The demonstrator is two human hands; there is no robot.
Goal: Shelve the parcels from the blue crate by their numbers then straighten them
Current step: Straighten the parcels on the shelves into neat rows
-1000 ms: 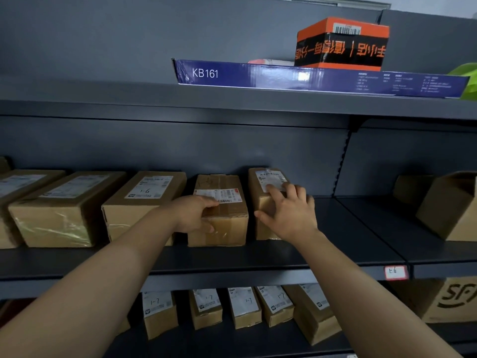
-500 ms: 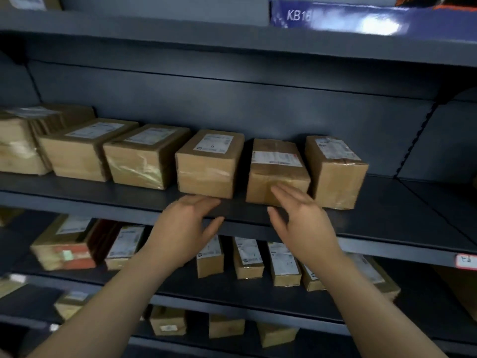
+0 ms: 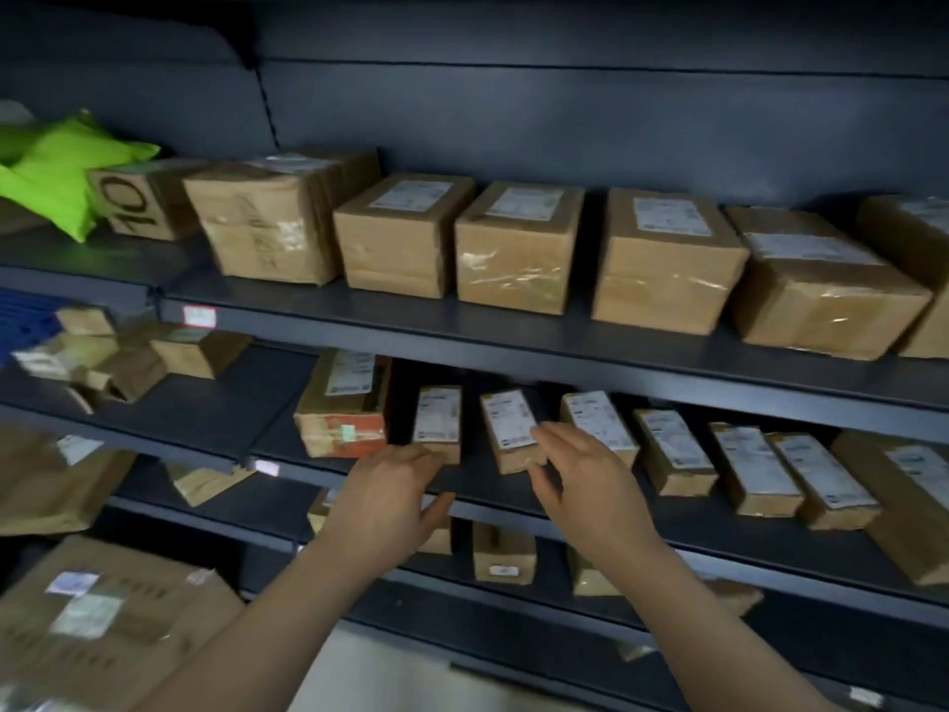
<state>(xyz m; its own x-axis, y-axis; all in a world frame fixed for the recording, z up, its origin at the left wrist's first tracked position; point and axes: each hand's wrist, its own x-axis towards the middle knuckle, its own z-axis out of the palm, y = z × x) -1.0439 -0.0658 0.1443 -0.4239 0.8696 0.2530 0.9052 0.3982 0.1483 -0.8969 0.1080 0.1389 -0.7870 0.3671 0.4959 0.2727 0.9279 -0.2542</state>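
Several brown cardboard parcels with white labels stand in a row on the upper shelf (image 3: 513, 331). On the shelf below (image 3: 693, 526) stands a row of smaller narrow parcels. My left hand (image 3: 395, 495) reaches with relaxed fingers to the front of one small parcel (image 3: 437, 421), at or just short of it. My right hand (image 3: 585, 480) is open, its fingers beside the neighbouring small parcel (image 3: 511, 429). Neither hand holds anything. The blue crate is only a blurred blue patch (image 3: 25, 316) at the far left.
A bright green bag (image 3: 56, 172) and a box marked 10 (image 3: 138, 200) sit at the upper left. A larger parcel with orange tape (image 3: 344, 408) stands left of the small ones. Loose parcels (image 3: 128, 362) lie on the left bay. A big carton (image 3: 102, 624) sits bottom left.
My view has swung down and left. Both hands have dropped from the upper row of parcels to the row of small parcels one shelf below.
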